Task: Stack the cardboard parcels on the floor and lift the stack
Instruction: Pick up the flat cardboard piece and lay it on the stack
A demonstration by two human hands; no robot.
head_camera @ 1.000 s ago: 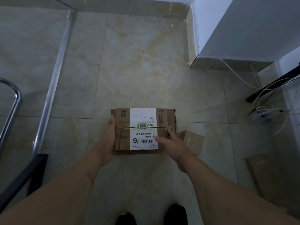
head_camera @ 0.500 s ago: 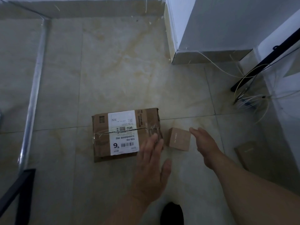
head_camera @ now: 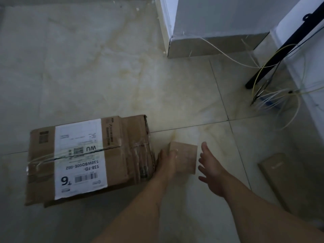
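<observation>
Head view. We log three cardboard parcels, none yet stacked. Item one, the large parcel, lies flat on the floor, white shipping label up, taped across the top. Item two, the small parcel, sits on the floor just beside the large parcel's right end. Item three, a flat parcel, lies well apart, toward the right edge of the frame.

Hands: our left hand is against the small parcel's left side, fingers on the cardboard, not yet closed round it. Our right hand is open, fingers spread, just beside the small parcel's right side; contact we cannot tell.

Progress: we judge the task early. The small parcel is about to be gripped; setting it on the large parcel, adding the flat one, and lifting the stack all remain.

Surface and room: pale, glossy marbled tile with thin grout lines, dim light. A white wall corner stands beyond; loose cables trail at the right.
</observation>
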